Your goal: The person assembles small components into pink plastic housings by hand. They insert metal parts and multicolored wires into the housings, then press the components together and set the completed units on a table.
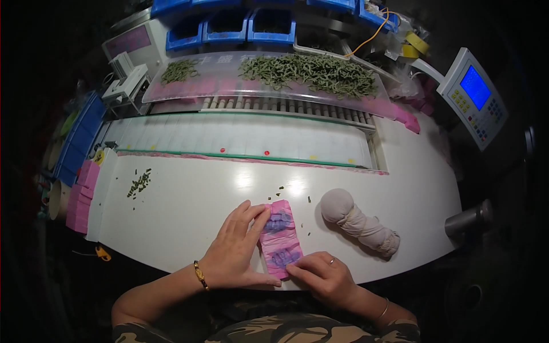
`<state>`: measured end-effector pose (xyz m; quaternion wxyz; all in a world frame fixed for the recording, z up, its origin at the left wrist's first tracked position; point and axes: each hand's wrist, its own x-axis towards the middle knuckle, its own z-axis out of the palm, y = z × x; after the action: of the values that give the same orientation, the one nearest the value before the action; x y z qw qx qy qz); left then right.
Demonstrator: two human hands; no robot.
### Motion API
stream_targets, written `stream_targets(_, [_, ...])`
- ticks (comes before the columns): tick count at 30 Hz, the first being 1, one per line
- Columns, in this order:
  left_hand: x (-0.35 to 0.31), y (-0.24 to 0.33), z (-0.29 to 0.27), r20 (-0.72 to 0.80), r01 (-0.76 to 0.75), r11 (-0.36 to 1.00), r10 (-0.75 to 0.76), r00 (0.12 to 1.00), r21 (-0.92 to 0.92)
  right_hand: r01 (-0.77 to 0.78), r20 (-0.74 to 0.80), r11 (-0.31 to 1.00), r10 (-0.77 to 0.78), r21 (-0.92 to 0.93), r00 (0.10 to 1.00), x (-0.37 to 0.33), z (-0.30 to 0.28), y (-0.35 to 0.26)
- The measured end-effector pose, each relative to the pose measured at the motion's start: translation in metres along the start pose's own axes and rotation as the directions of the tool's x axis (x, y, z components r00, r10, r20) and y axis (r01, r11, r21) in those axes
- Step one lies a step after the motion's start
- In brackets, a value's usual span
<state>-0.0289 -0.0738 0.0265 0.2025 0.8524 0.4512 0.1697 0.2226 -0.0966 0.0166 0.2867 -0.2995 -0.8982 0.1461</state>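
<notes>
A pink paper packet [279, 240] with blue printing lies lengthwise near the front edge of the white table, creased across its middle. Along its left side rests my left hand [235, 243], fingertips at the upper left corner and thumb at the bottom edge, so the hand spans and grips it. My right hand [326, 275] pinches the lower right corner between thumb and fingers. What the packet holds inside is hidden. To its right lies a tied off-white cloth bundle [361, 222] with a round head, touched by neither hand.
Dried green leaf pieces [140, 183] sit at left. Beyond runs a white conveyor belt [240, 137]; above it a clear plastic sheet [214, 86] carries heaped leaves [309, 71]. Blue bins [225, 27] line the back. A control panel [473, 97] stands right, pink packs [83, 194] left.
</notes>
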Motion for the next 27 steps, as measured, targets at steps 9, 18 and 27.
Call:
stream_targets(9, [0.001,0.003,-0.002,-0.034,-0.005,1.0,0.004,0.999,-0.03,-0.031,0.046,0.998,0.029,0.049,0.999,0.006,-0.005,0.003])
stream_targets(18, [-0.002,-0.008,0.007,-0.067,0.017,0.995,-0.024,0.997,-0.094,-0.277,-0.154,0.92,0.242,-0.277,0.958,0.027,-0.071,0.039])
stream_targets(27, [0.006,-0.011,0.011,-0.049,0.038,0.99,-0.045,0.998,-0.134,-0.166,0.003,0.912,0.18,-0.375,0.984,0.04,-0.076,0.038])
